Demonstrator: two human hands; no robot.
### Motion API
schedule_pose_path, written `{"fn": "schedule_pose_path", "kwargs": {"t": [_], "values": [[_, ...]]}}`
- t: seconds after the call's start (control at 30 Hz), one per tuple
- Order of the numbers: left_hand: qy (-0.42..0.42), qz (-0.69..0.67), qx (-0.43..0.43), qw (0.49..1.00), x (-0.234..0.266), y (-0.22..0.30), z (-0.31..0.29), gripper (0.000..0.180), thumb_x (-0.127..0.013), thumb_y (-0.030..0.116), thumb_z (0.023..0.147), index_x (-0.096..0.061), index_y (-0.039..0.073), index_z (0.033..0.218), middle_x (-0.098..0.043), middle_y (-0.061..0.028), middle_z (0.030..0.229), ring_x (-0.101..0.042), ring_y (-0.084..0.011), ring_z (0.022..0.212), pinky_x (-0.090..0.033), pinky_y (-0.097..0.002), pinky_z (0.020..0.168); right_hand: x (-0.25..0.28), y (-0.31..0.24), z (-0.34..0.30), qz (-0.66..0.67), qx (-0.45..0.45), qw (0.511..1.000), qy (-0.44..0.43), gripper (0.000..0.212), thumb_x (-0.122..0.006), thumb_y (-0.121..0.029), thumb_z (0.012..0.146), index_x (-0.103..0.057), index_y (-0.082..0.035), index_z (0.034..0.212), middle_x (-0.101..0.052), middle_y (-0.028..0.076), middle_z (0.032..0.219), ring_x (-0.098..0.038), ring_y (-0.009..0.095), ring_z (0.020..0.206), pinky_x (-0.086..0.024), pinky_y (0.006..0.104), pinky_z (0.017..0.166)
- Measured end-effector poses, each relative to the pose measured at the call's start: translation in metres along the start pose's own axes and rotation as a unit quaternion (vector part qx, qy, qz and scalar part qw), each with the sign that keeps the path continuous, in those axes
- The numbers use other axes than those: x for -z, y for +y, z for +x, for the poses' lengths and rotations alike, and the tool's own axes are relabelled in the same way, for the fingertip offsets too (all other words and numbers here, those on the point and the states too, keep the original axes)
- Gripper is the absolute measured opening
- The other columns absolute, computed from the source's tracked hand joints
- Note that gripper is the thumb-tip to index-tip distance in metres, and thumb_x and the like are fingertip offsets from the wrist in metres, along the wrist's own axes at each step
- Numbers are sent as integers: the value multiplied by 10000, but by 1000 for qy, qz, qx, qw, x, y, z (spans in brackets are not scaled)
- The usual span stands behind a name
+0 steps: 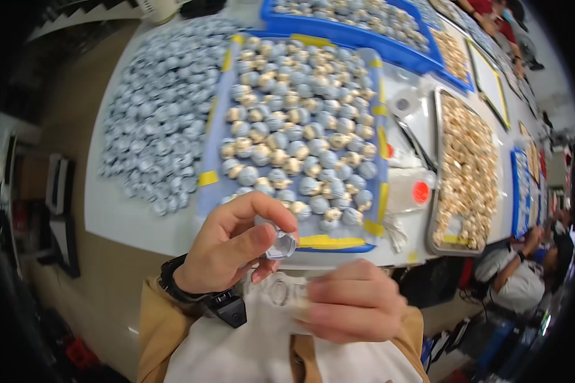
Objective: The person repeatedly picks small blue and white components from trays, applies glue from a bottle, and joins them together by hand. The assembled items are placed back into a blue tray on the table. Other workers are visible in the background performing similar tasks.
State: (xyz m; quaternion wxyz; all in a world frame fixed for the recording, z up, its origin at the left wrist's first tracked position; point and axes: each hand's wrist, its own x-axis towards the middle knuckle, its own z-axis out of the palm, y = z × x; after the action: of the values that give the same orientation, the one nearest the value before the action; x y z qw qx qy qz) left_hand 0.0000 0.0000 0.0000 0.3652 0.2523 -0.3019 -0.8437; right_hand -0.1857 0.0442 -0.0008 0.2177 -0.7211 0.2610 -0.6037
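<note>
My left hand (227, 246) is closed around a small, hollow, pale blue-grey plastic shell (281, 245), its open side facing right. The thumb and index finger pinch it above my lap, in front of the table's near edge. Close by on the right, my right hand (358, 300) has its fingers pressed together and is blurred by motion; whatever is at its fingertips cannot be made out. Just beyond both hands lies a blue tray (212, 203) edged with yellow tape, holding many round blue-grey and cream pieces (300, 150).
A large heap of loose blue-grey shells (153, 108) covers the table's left. Right of the tray are a dark long-handled tool (416, 145), a white roll (403, 103) and a metal tray (435, 198) of cream pieces. Another blue tray (345, 25) stands behind. A person (517, 274) sits at far right.
</note>
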Motion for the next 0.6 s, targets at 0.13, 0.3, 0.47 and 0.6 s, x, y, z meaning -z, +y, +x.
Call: {"fn": "schedule_pose_path", "kwargs": {"t": [0.13,0.3,0.47,0.6], "values": [[-19,39,-70,997,-18,-20,25,285,-599,268,867,-528,14,973,-554,-68,878,-538,-90,674,-428,-210,477,24,4,15,-161,37,985,-48,342,-624,-2,577,-650,32,917,-609,131,902,-583,213,705,-478,271,587],[6,183,-71,981,-9,-27,21,383,-537,392,887,-524,12,937,-551,-55,842,-512,-101,696,-402,-207,608,20,2,12,-178,-1,980,-88,314,-682,47,592,-682,-17,899,-630,106,904,-583,187,701,-478,244,586],[-9,232,-38,972,-13,-21,25,433,-417,453,923,-476,26,881,-542,-44,776,-500,-89,724,-394,-231,666,18,7,11,-170,37,980,-94,255,-661,49,636,-677,-19,881,-629,82,915,-589,193,752,-486,241,597],[8,275,-51,960,-9,-22,21,449,-416,452,923,-483,15,849,-558,-62,795,-516,-104,720,-402,-232,671,24,20,7,-177,47,980,-73,333,-616,-72,602,-613,56,910,-575,127,933,-570,242,753,-430,287,552]]}}
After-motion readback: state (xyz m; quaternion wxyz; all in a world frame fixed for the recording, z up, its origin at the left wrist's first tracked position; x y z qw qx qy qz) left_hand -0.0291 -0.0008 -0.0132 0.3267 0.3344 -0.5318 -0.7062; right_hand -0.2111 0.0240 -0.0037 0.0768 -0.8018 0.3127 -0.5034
